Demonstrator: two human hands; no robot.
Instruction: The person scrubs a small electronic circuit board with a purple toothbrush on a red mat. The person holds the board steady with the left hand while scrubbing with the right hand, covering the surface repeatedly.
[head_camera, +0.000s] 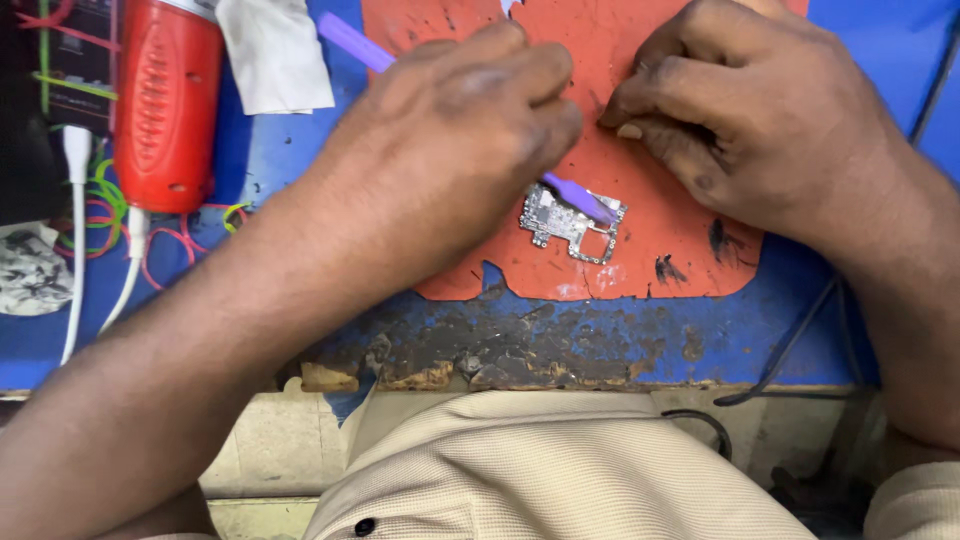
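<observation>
My left hand (450, 130) grips a purple plastic pry tool (585, 200); the tool's handle end sticks out past the hand at the upper left, and its flat tip rests on a small silver circuit board (560, 222). The board lies on an orange-red work mat (640, 240). My right hand (740, 110) sits on the mat to the right of the board, fingers curled and fingertips pressed down on the mat; I cannot tell whether something small is under them.
A red plastic bottle-shaped tool (165, 100) stands at the upper left beside white cables (78, 200), coloured rubber bands (110, 215) and a white cloth (275, 50). The blue bench top (560, 340) has a worn, chipped front edge. A black cable (790, 350) runs off the right side.
</observation>
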